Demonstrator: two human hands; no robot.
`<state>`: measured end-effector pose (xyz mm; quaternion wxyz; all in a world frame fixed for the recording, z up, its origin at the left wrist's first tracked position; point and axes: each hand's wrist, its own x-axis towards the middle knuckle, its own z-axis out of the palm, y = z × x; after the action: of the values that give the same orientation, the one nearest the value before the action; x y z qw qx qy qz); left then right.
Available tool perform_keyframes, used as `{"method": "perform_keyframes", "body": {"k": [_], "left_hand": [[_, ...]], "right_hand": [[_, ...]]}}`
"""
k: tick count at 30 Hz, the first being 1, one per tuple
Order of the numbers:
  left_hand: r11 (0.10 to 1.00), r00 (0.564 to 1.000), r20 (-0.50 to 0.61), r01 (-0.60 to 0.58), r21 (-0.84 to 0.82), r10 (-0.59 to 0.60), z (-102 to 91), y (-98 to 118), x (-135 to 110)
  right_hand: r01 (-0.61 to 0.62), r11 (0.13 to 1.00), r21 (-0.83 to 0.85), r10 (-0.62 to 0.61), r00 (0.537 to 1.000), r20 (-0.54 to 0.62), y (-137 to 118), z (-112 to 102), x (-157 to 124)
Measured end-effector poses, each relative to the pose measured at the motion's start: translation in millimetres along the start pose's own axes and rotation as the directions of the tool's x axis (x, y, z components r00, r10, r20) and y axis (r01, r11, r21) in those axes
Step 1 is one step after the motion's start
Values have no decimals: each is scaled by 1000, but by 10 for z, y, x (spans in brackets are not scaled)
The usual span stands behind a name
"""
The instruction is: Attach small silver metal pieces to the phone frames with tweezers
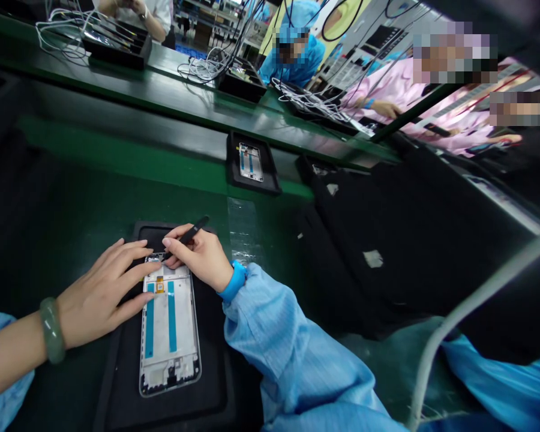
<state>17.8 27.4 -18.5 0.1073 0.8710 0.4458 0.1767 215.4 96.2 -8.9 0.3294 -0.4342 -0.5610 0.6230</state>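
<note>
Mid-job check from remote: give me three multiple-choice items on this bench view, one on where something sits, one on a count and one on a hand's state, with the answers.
1. Where does the phone display frame under the hands lie?
A) On a black mat on the green bench
B) In a tray among cables
C) On a blue sleeve

2. How many blue strips run along the frame's white face?
A) One
B) Two
C) Four

3. What is the right hand doing?
A) Lying flat and empty
B) Pinching a slim black tool
C) Gripping a cable

Answers:
1. A, the frame's edges sit on the mat.
2. B, two strips run side by side lengthwise.
3. B, thumb and fingers close on the tool, its tip near the frame's top edge.
</note>
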Motion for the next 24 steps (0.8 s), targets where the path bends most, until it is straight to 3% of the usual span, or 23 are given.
{"method": "perform_keyframes", "body": {"k": [7, 13, 16, 19, 24], "left_hand": [[985, 998, 36, -50, 166, 45, -65, 64, 53], [973, 999, -36, -3, 231, 11, -59, 207, 94], [970, 998, -55, 6, 242, 8, -37, 237, 92], [971, 998, -67, 15, 240, 2, -9, 252, 82], [978, 995, -93, 37, 205, -18, 30, 251, 62]], "right_hand": [[92, 975, -202, -87, 996, 33, -18, -28, -19], [202, 933, -298, -214, 977, -8, -34, -16, -74], [157, 982, -109, -170, 978, -118, -59, -28, -35], [99, 988, 117, -85, 989, -122, -67, -50, 47], [67, 987, 147, -58, 996, -64, -29, -45, 109]]}}
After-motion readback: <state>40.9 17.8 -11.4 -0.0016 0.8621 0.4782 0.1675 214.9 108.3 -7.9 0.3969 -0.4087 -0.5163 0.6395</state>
